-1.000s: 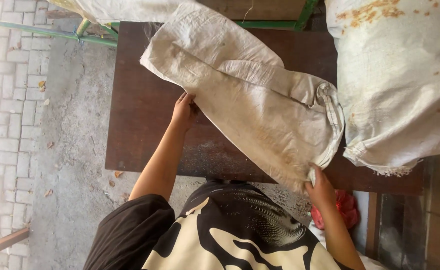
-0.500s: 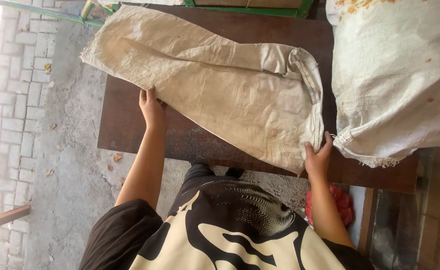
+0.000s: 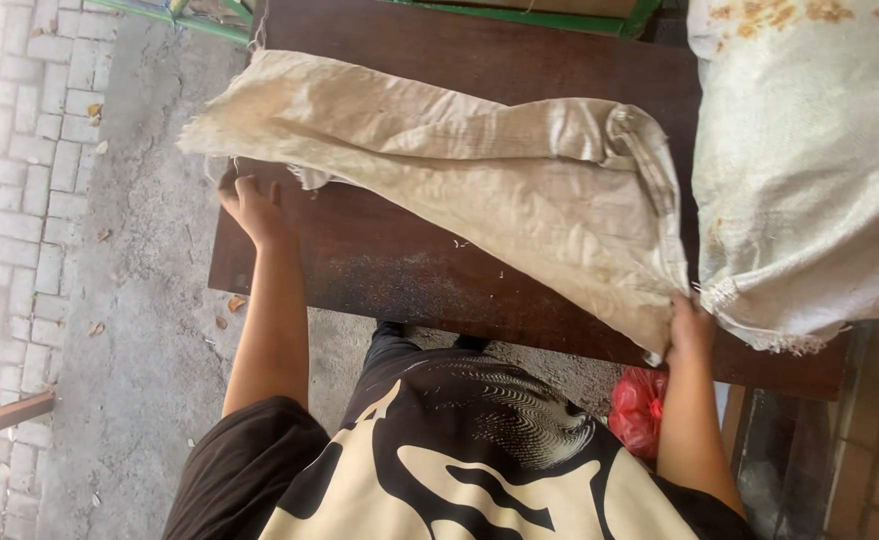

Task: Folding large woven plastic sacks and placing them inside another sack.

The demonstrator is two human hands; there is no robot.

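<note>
We spread the empty sack flat along the counter.

Since a moment ago the sack (image 3: 480, 190) lies more stretched out across the dark counter (image 3: 400, 270), its frayed mouth now reaching past the counter's left end. Our left hand (image 3: 250, 205), at that frayed end, has let go and is loosely spread just under the cloth. Our right hand (image 3: 690, 330) pinches the sack's near corner at the counter's front edge, beside the full sack (image 3: 810, 170). We judge the flattening nearly finished.
</note>
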